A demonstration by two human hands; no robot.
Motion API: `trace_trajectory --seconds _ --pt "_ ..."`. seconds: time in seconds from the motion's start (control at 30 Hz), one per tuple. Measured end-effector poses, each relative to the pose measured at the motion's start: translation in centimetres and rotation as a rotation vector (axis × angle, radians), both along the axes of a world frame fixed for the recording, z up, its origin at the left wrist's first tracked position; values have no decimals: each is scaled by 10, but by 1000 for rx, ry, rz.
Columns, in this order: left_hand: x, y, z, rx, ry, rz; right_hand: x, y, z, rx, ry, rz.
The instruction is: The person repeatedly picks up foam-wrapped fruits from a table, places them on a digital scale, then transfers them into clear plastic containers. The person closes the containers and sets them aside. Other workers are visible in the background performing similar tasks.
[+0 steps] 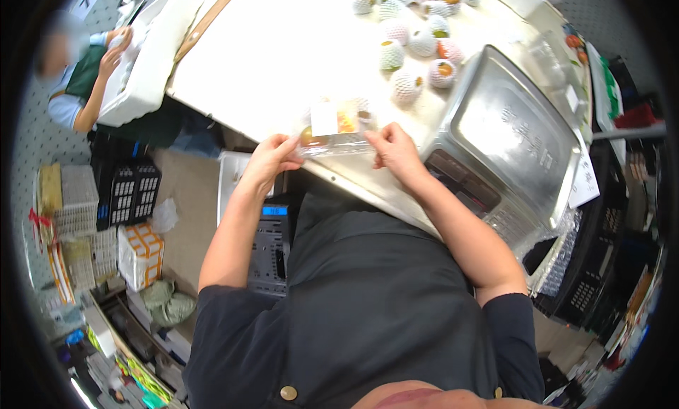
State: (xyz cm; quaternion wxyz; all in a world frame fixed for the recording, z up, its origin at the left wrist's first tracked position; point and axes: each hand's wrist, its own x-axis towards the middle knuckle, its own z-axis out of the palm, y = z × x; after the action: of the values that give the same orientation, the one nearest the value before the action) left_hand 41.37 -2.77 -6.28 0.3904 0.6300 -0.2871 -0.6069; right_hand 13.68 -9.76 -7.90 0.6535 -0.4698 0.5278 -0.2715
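Observation:
A clear plastic package [339,138] with fruit inside and a printed label on top lies at the near edge of the white table [254,64]. My left hand [276,157] pinches its left corner between thumb and fingers. At the package's right end is my right hand [391,150], its fingers curled and its thumb and fingertip on the film. Beyond it, several round fruits in foam nets [407,86] lie loose on the table. To the right of my right hand stands a weighing scale with a steel pan [517,127].
Across the table's left end, a person [79,85] in a green apron handles something over a white foam box [146,64]. A wooden strip [212,17] lies beside that box. Black crates [130,191] are stacked at the left. Clear plastic packaging [551,64] lies behind the scale.

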Motion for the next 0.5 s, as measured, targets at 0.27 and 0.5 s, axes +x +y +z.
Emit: trace_trajectory --seconds 0.27,0.5 --pt "-30 37 33 -318 199 2 -44 50 60 -266 -188 -16" --pt "-128 45 81 -686 188 -259 -153 96 128 -389 -516 -163"
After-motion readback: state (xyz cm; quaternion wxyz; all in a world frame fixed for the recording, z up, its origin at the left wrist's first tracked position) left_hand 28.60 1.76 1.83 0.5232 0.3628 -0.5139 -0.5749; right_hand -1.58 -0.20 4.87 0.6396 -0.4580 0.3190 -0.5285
